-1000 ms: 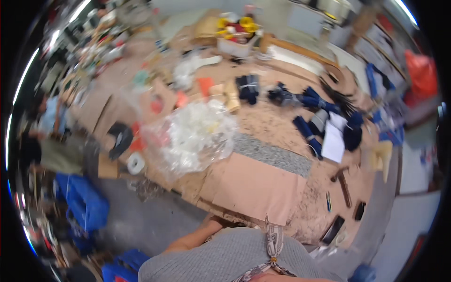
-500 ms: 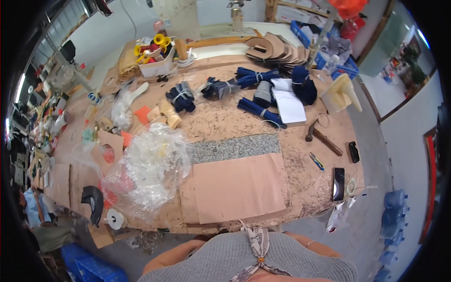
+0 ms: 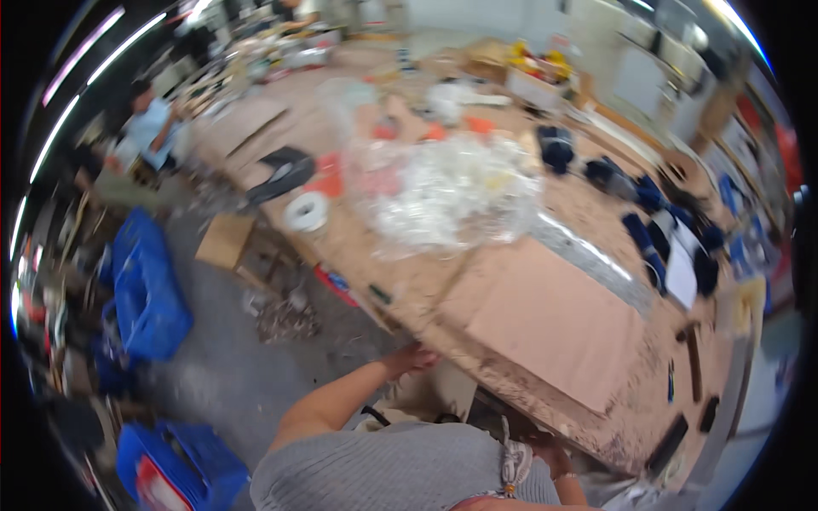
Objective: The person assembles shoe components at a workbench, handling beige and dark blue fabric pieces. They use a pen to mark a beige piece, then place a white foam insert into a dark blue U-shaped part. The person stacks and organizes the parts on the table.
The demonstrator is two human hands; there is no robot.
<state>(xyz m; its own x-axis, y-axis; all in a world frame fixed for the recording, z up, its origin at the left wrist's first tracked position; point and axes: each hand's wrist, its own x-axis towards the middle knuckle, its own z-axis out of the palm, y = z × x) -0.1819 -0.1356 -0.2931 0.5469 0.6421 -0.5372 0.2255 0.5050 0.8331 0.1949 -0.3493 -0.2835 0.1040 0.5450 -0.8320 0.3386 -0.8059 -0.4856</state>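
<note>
A cluttered workbench (image 3: 426, 281) spreads widest, a pinkish-tan sheet (image 3: 558, 324) lying flat near its front edge. By that edge — beside a beige panel (image 3: 450, 387) — is the left hand (image 3: 416, 358), the right hand (image 3: 552, 456) near the torso; I cannot tell either's finger positions.

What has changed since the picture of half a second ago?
The view swung leftward. Hidden then, the left hand now shows by the front edge of the table, and the right hand partly; whether either holds something is unclear. The clear plastic, pink sheet and hammer stayed on the table.
</note>
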